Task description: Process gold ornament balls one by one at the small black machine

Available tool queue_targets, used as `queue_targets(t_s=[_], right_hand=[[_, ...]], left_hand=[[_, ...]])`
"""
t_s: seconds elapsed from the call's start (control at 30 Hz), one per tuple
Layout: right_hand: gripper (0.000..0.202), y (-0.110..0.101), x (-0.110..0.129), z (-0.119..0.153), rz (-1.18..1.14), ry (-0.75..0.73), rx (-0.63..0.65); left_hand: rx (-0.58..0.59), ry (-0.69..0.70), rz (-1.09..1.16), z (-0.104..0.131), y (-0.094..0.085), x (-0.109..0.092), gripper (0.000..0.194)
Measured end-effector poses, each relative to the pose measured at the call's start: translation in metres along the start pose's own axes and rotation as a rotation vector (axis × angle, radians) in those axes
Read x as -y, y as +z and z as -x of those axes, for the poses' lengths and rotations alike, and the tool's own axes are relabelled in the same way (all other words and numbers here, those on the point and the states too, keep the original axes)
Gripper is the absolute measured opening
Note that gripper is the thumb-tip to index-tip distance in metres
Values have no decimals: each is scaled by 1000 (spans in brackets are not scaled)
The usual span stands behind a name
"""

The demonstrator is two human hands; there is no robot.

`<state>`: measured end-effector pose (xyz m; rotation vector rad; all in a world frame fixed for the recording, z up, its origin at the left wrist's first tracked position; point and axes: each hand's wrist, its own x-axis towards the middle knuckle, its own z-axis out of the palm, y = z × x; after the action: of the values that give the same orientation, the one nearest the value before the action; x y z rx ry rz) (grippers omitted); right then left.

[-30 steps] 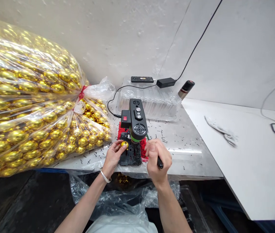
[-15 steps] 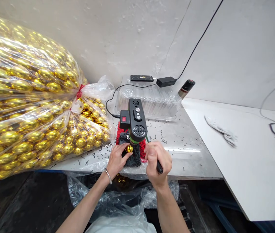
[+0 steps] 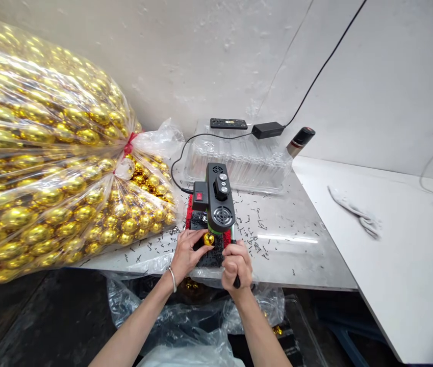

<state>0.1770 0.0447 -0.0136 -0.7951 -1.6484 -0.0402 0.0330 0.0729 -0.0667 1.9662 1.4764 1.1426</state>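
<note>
Between thumb and fingers, my left hand point(image 3: 186, 252) pinches a shiny gold ball point(image 3: 208, 238) just under the front end of a black bench drill press point(image 3: 220, 201). A box with a red switch point(image 3: 199, 195) sits on the machine's left side. My right hand point(image 3: 238, 265) is wrapped round the black-gripped lever point(image 3: 236, 281) at the machine's right. Under the machine lies a dark base covered in black shavings, with red material point(image 3: 227, 238) at its edges. The drill's tip is hidden behind the housing and the ball.
A big clear bag of gold balls point(image 3: 48, 168) fills the left side. Behind the machine lie a clear plastic tray point(image 3: 273, 189), a black remote point(image 3: 228, 124), a power adapter point(image 3: 268, 130) and a dark-capped bottle point(image 3: 301, 140). Black shavings litter the tabletop point(image 3: 293, 255); cable ties point(image 3: 357, 211) lie right.
My right hand has drawn the lever down and toward me, closer to the base. My left hand still holds the gold ball in place. The view has shifted slightly.
</note>
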Motion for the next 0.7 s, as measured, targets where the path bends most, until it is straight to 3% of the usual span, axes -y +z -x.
queue_targets(t_s=[0.2, 0.37, 0.57, 0.7], right_hand=[[28, 8, -6, 8, 11, 25, -60], [28, 8, -7, 12, 44, -23, 21], [29, -6, 21, -32, -59, 154, -55], [28, -16, 38, -64, -90, 279, -6]], left_hand=[[8, -1, 12, -1, -1, -1, 34], [7, -3, 26, -1, -1, 0, 34], [-30, -33, 61, -3, 2, -3, 34], [-127, -40, 34, 11, -12, -15, 33]])
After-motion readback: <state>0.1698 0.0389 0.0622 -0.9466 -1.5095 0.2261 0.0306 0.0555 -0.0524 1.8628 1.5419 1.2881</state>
